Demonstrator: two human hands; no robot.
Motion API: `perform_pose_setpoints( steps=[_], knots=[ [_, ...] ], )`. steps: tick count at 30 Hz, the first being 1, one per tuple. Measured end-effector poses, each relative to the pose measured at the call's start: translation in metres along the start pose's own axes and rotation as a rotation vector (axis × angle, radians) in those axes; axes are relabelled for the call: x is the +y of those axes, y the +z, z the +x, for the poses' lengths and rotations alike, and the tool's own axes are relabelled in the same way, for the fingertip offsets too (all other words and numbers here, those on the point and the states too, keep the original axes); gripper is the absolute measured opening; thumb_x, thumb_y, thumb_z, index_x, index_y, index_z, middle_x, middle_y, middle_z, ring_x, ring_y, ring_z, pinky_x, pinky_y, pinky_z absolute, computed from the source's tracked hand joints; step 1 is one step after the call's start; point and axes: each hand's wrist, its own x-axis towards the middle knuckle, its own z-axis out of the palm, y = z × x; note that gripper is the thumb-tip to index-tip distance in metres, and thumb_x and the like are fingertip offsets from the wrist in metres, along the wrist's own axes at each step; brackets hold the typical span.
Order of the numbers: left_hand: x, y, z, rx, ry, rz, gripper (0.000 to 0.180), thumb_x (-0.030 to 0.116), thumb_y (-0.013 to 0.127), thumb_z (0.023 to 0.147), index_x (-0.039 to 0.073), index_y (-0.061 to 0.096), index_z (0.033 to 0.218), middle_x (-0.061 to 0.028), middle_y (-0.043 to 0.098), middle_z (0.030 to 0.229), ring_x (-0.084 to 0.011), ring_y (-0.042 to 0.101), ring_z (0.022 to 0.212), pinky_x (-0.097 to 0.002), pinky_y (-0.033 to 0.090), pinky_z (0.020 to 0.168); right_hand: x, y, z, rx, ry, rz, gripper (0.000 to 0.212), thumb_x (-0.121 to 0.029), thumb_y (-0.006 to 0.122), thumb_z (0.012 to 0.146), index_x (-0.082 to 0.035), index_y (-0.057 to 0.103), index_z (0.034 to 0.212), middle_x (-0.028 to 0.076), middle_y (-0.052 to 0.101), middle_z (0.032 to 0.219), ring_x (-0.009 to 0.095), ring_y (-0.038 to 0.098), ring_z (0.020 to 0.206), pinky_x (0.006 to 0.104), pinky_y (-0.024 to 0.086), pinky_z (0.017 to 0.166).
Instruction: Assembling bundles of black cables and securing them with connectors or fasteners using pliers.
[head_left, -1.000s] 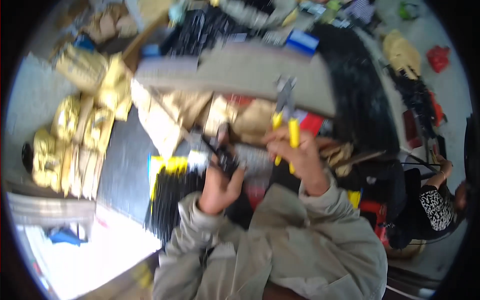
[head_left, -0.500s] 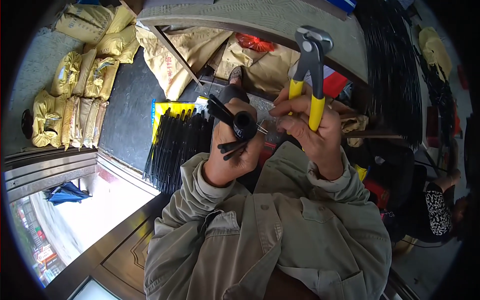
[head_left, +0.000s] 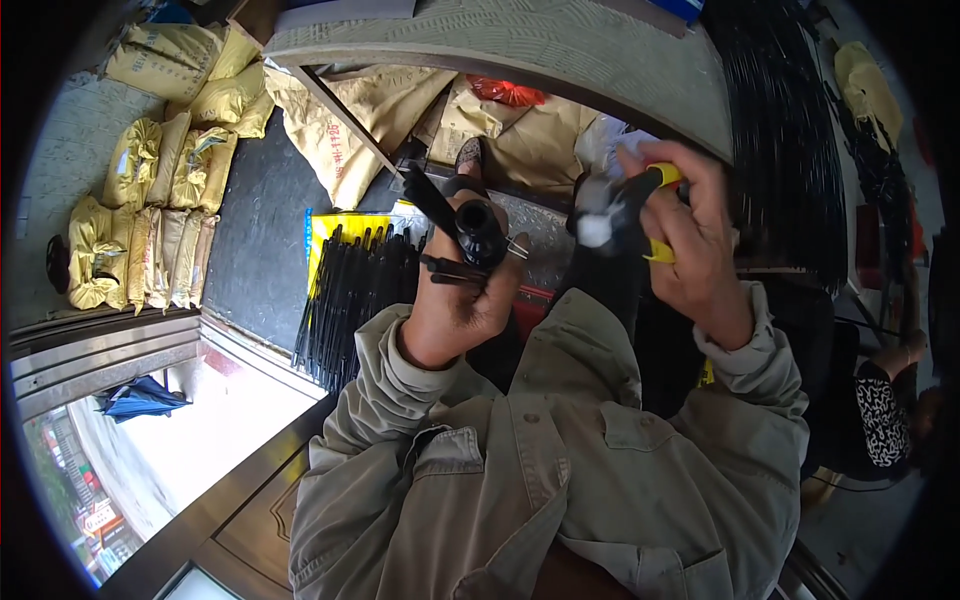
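Note:
My left hand (head_left: 455, 318) is closed around what looks like a black umbrella frame (head_left: 480, 238), seen end-on as a round hollow hub with several black ribs standing out to its left. Thin bright wire ends (head_left: 518, 248) stick out on the hub's right side. My right hand (head_left: 692, 235) grips end-cutting pincers (head_left: 622, 212) by their yellow handles, which are spread apart. Their dark metal head is blurred by motion and points left, apart from the wire ends. The lower part of the frame is hidden by my left hand.
Black rods (head_left: 350, 300) lie bundled on a yellow sheet at left. Tan sacks (head_left: 205, 170) are stacked beyond. A table (head_left: 520, 35) crosses the far side, with long black rods (head_left: 785, 140) to its right. Another person's patterned sleeve (head_left: 880, 425) shows at right.
My right hand has moved right and turned the pincers from upright to pointing left, with the fingers now round both handles. My left hand has kept its hold on the umbrella frame.

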Motion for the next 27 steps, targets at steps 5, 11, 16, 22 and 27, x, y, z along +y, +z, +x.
perform_pose_setpoints(
  steps=[5, 11, 16, 22, 27],
  knots=[
    [0.000, 0.014, -0.003, 0.102, -0.003, 0.096, 0.021, -0.008, 0.048, 0.074, 0.002, 0.041, 0.091, -0.0092, 0.044, 0.085, -0.0144, 0.049, 0.072, -0.0242, 0.041, 0.059, -0.040, 0.016, -0.002, -0.026, 0.551, 1.307, 0.023, -0.002, 0.070, 0.068, 0.000, 0.059, 0.088, 0.009, 0.049, 0.096, 0.011, 0.048, 0.076, 0.0230, 0.041, 0.066],
    [0.004, 0.017, -0.001, 0.095, 0.173, 0.236, 0.024, -0.009, 0.051, 0.069, 0.000, 0.042, 0.090, -0.0119, 0.046, 0.083, -0.0222, 0.049, 0.072, -0.0305, 0.041, 0.062, -0.039, 0.036, 0.007, 0.099, 0.482, 1.328, 0.021, -0.006, 0.072, 0.068, 0.000, 0.060, 0.084, 0.006, 0.052, 0.087, 0.013, 0.052, 0.079, 0.0218, 0.042, 0.066],
    [0.005, 0.016, -0.002, 0.042, 0.027, 0.087, 0.023, -0.009, 0.051, 0.069, 0.000, 0.043, 0.088, -0.0129, 0.046, 0.082, -0.0256, 0.050, 0.072, -0.0321, 0.041, 0.062, -0.027, 0.047, 0.008, -0.079, 0.570, 1.734, 0.014, -0.005, 0.070, 0.071, 0.001, 0.061, 0.080, 0.009, 0.053, 0.090, 0.013, 0.051, 0.085, 0.0241, 0.042, 0.072],
    [-0.004, 0.015, 0.001, 0.061, 0.113, 0.165, 0.022, -0.010, 0.049, 0.070, 0.000, 0.043, 0.089, -0.0118, 0.045, 0.082, -0.0249, 0.049, 0.073, -0.0311, 0.040, 0.065, -0.040, 0.048, 0.000, -0.042, 0.577, 1.807, 0.014, -0.006, 0.069, 0.072, 0.002, 0.062, 0.081, 0.009, 0.054, 0.092, 0.013, 0.051, 0.087, 0.0244, 0.042, 0.073],
    [-0.006, 0.014, 0.009, 0.100, 0.090, 0.070, 0.024, -0.010, 0.050, 0.069, 0.000, 0.043, 0.090, -0.0116, 0.046, 0.082, -0.0241, 0.048, 0.074, -0.0308, 0.039, 0.067, -0.040, 0.039, -0.002, -0.008, 0.586, 1.616, 0.016, -0.006, 0.068, 0.073, 0.002, 0.062, 0.084, 0.012, 0.054, 0.098, 0.016, 0.053, 0.087, 0.0247, 0.043, 0.074]
  ],
)
